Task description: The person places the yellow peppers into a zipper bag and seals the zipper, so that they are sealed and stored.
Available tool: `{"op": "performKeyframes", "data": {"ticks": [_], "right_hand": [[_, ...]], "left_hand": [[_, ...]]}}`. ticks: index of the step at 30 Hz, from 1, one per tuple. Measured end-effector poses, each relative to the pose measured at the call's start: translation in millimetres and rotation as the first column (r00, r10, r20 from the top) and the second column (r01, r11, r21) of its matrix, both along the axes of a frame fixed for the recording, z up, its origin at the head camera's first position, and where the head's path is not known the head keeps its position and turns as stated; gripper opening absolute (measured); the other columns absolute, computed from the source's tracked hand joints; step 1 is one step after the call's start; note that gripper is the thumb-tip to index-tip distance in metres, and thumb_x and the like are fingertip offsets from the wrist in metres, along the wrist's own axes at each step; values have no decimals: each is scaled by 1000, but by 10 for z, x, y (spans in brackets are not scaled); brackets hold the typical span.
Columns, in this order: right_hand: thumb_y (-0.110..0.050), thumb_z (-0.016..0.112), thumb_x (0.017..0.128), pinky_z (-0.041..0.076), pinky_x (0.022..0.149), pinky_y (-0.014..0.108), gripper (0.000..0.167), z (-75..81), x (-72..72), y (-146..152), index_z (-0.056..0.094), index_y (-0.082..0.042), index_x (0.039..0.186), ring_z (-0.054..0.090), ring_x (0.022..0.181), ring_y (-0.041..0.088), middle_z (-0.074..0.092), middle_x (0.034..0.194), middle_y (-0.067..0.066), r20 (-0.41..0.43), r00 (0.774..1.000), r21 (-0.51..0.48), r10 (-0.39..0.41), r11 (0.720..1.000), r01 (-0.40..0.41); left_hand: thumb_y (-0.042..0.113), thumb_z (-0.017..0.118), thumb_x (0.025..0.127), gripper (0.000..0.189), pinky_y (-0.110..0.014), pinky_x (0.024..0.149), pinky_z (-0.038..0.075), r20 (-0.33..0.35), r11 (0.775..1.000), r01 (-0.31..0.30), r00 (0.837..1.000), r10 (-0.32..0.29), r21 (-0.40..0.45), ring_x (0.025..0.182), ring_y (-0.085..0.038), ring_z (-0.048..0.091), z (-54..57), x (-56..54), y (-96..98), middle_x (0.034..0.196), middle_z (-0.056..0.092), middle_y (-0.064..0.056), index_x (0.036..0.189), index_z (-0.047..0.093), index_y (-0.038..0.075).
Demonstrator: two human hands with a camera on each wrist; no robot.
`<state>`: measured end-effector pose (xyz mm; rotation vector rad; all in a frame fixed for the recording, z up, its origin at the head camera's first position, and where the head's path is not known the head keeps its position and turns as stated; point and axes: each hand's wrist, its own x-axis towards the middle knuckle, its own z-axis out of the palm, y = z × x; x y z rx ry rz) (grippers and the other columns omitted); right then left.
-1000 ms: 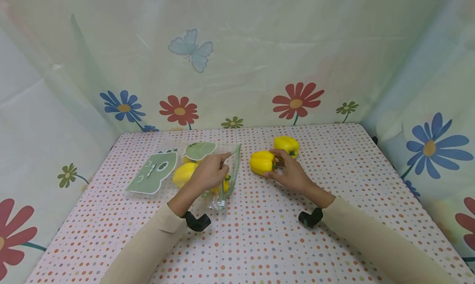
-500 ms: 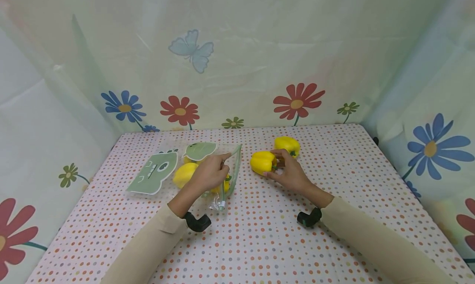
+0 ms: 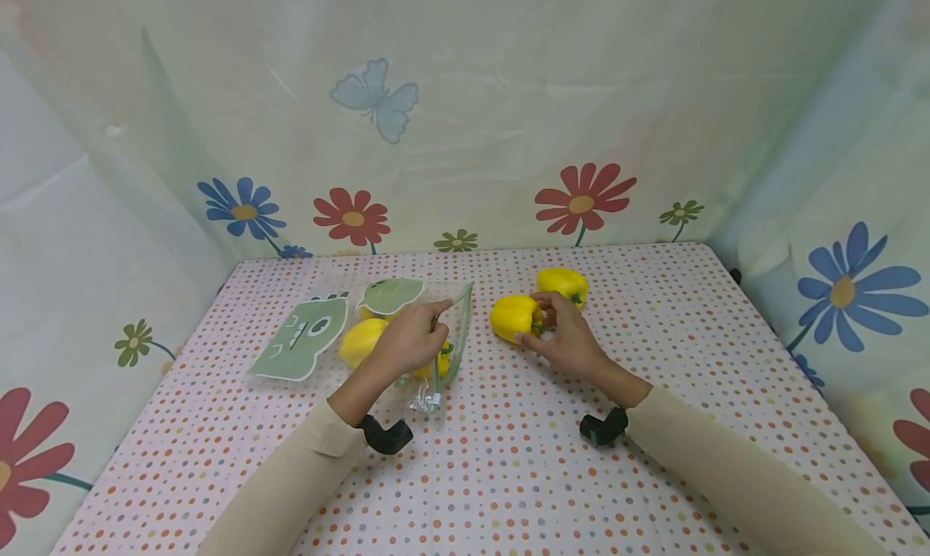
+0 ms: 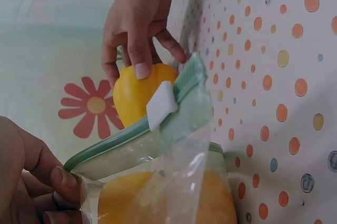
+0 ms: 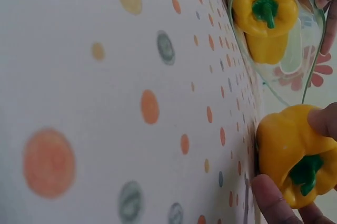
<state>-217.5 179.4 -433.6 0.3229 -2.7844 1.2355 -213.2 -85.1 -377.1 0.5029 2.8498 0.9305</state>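
Note:
On the left of the table, a clear zip bag [image 3: 466,318] with a green rim and printed green cartoon shapes lies on its side, its mouth facing right. Yellow bell peppers [image 5: 266,5] show inside it. My left hand [image 3: 412,338] pinches the upper edge of the mouth and keeps it raised; a white slider [image 4: 162,105] sits at one end of the rim. To the right of the mouth, my right hand [image 3: 570,342] grips a yellow bell pepper [image 3: 511,318] around its stem end, fingers and thumb on opposite sides. The pepper sits on or very near the table.
Another yellow bell pepper [image 3: 562,283] lies just behind my right hand. A dotted cloth [image 3: 552,459] covers the table. Flower-printed curtains [image 3: 465,120] stand along the back and both sides. A dark camera mount [image 3: 605,427] is strapped at each wrist.
Both hands stay almost where they were, the left on the bag's edge and the right on the pepper. My right thumb has shifted slightly on the pepper.

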Motion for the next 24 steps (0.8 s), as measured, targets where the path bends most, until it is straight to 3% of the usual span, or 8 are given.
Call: {"op": "performKeyframes", "data": {"ticks": [5,16,24], "right_hand": [[-20,75,86,46,104,52,73,14,1,3,33,-7,145,54,124,39,42,149,19,23,1000,4,14,1000,-14],[-24,74,87,49,100,51,77,8,-3,8,31,-8,149,57,120,39,43,147,21,56,998,18,26,999,-27],[-27,74,87,56,88,44,75,-17,17,-8,33,-9,147,60,116,37,44,146,20,31,999,11,22,1000,-22]], "left_hand": [[15,45,94,51,-22,40,28,3,1000,1,1000,-1,-5,39,-13,32,3,7,4,48,35,3,144,50,9],[15,46,94,51,-22,40,29,5,1000,1,1000,-1,-5,39,-13,33,-10,9,1,49,35,3,144,51,8],[15,45,94,51,-22,40,29,5,1000,0,1000,0,1,39,-13,33,-7,9,-1,48,35,3,144,51,8]]}}
